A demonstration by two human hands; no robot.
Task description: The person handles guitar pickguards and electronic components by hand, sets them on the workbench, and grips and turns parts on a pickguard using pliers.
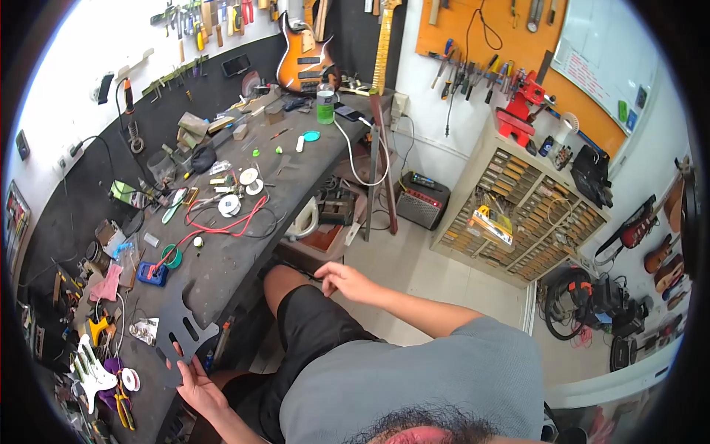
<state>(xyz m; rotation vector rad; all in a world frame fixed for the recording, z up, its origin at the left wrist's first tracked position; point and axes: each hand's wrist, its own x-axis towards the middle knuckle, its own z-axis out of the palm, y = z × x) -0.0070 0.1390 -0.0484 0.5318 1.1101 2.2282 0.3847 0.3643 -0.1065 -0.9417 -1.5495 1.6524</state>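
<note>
A dark grey guitar pickguard [185, 325] with slots cut in it is tilted over the near edge of the workbench [244, 255]. My left hand [198, 386] grips its lower end, thumb on the near face and a fingertip showing through a slot. Above my thigh, away from the bench, my right hand [346, 283] hovers with fingers loosely bent and apart; I see nothing in it. Near the pickguard lie a blue multimeter [152, 273], a small clear bag of parts [145, 330] and a white pickguard [92, 374].
Red test leads [229, 231], solder spools [230, 205] and a green-filled bottle [325, 103] stand on the bench. A sunburst guitar body [305, 63] leans at the back. Beyond are an amplifier [423, 200], a drawer cabinet [518, 214] and a red vise [521, 111].
</note>
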